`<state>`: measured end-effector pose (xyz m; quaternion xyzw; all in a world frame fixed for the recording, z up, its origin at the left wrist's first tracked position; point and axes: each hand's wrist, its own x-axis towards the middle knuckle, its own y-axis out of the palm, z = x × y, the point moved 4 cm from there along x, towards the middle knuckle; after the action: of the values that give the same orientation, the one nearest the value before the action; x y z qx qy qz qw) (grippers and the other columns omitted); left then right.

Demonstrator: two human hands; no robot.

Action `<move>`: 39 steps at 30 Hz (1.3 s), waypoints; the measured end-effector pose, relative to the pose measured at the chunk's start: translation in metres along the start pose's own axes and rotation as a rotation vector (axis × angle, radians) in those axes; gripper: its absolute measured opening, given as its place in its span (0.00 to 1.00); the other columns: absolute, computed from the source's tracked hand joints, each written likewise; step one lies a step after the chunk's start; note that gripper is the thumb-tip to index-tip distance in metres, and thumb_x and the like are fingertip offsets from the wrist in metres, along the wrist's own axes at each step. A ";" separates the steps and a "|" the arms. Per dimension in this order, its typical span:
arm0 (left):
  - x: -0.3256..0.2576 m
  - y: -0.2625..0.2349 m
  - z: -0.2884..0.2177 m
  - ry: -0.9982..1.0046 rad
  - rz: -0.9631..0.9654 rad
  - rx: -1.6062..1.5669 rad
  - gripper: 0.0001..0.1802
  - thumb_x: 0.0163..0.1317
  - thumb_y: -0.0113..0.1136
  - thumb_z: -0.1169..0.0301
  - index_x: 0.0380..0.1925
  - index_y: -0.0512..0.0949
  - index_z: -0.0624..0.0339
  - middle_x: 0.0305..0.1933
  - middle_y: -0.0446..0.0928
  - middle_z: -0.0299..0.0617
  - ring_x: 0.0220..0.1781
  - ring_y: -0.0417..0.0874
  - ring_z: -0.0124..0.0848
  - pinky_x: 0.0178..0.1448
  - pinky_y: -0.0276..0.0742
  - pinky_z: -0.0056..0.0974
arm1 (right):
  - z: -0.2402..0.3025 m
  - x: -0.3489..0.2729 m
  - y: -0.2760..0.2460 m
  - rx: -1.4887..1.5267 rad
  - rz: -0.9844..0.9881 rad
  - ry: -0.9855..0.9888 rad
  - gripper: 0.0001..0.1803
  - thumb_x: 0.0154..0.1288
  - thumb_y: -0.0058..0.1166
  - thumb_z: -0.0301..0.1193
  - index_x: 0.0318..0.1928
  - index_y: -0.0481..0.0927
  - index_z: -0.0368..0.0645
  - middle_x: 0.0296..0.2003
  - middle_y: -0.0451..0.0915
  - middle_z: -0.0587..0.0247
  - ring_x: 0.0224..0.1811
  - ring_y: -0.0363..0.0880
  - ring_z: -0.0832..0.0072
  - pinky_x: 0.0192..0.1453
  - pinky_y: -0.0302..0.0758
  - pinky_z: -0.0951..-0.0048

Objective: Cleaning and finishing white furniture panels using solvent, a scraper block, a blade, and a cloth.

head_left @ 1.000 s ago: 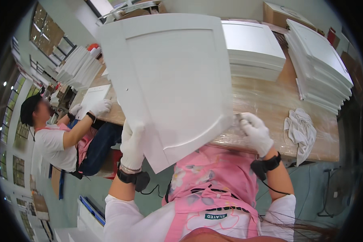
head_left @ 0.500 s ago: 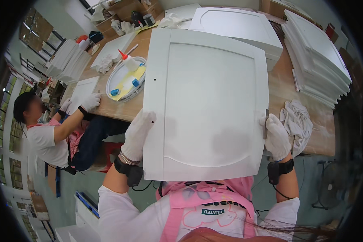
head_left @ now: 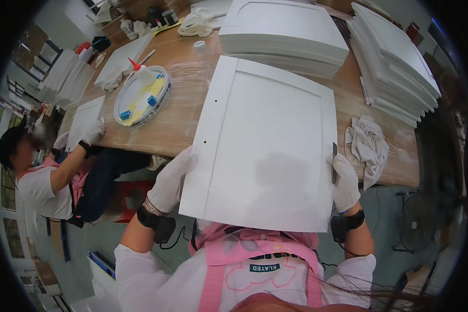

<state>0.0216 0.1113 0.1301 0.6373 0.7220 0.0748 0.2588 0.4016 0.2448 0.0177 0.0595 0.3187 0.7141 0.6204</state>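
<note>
A white cabinet door panel [head_left: 270, 145], with a recessed middle and two small holes along its left side, is held up in front of me, tilted over the table's near edge. My left hand [head_left: 167, 179], in a white knit glove, grips its left edge; the fingers behind it are hidden. Gloved too, my right hand [head_left: 345, 182] closes on the right edge. A thin dark flat blade [head_left: 334, 162], perhaps a scraper, is in that hand against the panel's edge.
Stacked white panels [head_left: 291, 49] stand behind, with another pile [head_left: 395, 62] at right. A crumpled cloth [head_left: 368, 145] lies near my right hand. At left, a round lid [head_left: 165, 99] carries a red-tipped bottle [head_left: 143, 74] and blue blocks. A co-worker [head_left: 52, 177] sits left, handling a panel.
The panel has tilted and come lower, leaving the stack behind it more exposed. Both hands keep their hold, and the blade stays in my right hand. The whole view has shifted slightly.
</note>
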 end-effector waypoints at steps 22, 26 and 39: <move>0.032 -0.005 0.142 -0.013 0.000 -0.407 0.30 0.73 0.46 0.76 0.73 0.54 0.65 0.73 0.64 0.53 0.72 0.71 0.46 0.74 0.71 0.50 | -0.037 -0.054 0.056 0.014 -0.018 0.227 0.08 0.73 0.49 0.31 0.46 0.77 0.42 0.39 0.82 0.65 0.37 0.79 0.74 0.35 0.72 0.74; 0.032 -0.025 0.125 -0.019 -0.007 -0.308 0.30 0.72 0.47 0.78 0.73 0.55 0.64 0.72 0.66 0.52 0.71 0.72 0.42 0.74 0.71 0.47 | -0.016 -0.059 0.072 -0.226 0.093 0.333 0.08 0.73 0.51 0.32 0.44 0.78 0.41 0.37 0.83 0.66 0.34 0.78 0.78 0.34 0.71 0.76; 0.077 -0.097 0.103 -0.035 -0.044 -0.017 0.28 0.74 0.50 0.67 0.69 0.64 0.69 0.65 0.74 0.49 0.66 0.75 0.35 0.69 0.70 0.38 | 0.094 0.088 0.018 -0.293 -0.034 -0.037 0.09 0.74 0.50 0.29 0.47 0.77 0.36 0.36 0.83 0.58 0.31 0.81 0.75 0.34 0.80 0.76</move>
<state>-0.0196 0.1449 -0.0212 0.6203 0.7305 0.0644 0.2783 0.4114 0.3619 0.0743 -0.0239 0.2004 0.7411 0.6404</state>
